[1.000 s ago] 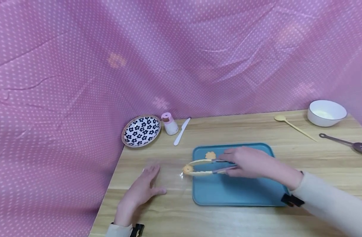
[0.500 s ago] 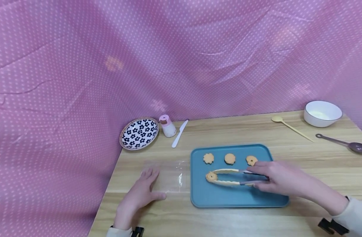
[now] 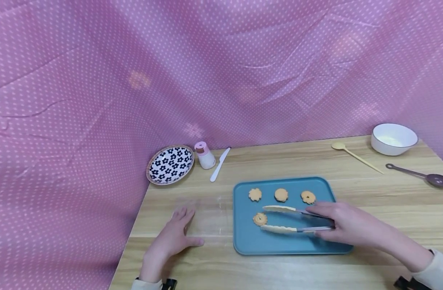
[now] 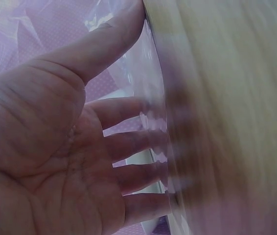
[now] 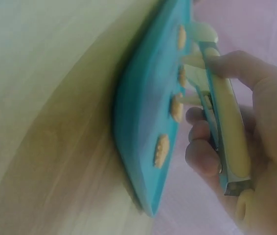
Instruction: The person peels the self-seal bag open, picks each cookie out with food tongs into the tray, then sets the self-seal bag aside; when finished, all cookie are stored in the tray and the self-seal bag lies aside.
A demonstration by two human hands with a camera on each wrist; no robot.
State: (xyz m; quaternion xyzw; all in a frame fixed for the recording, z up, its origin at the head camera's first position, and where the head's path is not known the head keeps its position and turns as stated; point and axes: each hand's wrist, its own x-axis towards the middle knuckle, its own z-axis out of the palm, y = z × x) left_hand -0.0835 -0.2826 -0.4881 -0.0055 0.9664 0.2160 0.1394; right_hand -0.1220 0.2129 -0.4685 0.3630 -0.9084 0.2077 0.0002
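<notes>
My right hand (image 3: 346, 227) grips cream tongs (image 3: 291, 219) over the blue tray (image 3: 290, 245); the tong arms stand spread apart, their tips beside a round cookie (image 3: 259, 219) lying on the tray. Three more cookies (image 3: 281, 195) lie in a row along the tray's far side. The right wrist view shows the tongs (image 5: 226, 122) in my fingers, close above the tray (image 5: 143, 117). My left hand (image 3: 170, 239) lies flat, fingers straight, on a clear plastic bag (image 3: 203, 215) left of the tray; the left wrist view shows the open palm (image 4: 55, 161) against the clear film.
A flowered plate (image 3: 170, 164), a small pink-capped shaker (image 3: 205, 155) and a white knife (image 3: 219, 164) sit at the back left. A white bowl (image 3: 393, 139), a yellow spoon (image 3: 355, 156) and a purple spoon (image 3: 420, 175) lie at the back right. Pink dotted cloth surrounds the wooden table (image 3: 272, 274).
The tongs carried a cookie from near the plastic bag back over the tray, set it down and spread apart. The left hand stayed on the bag.
</notes>
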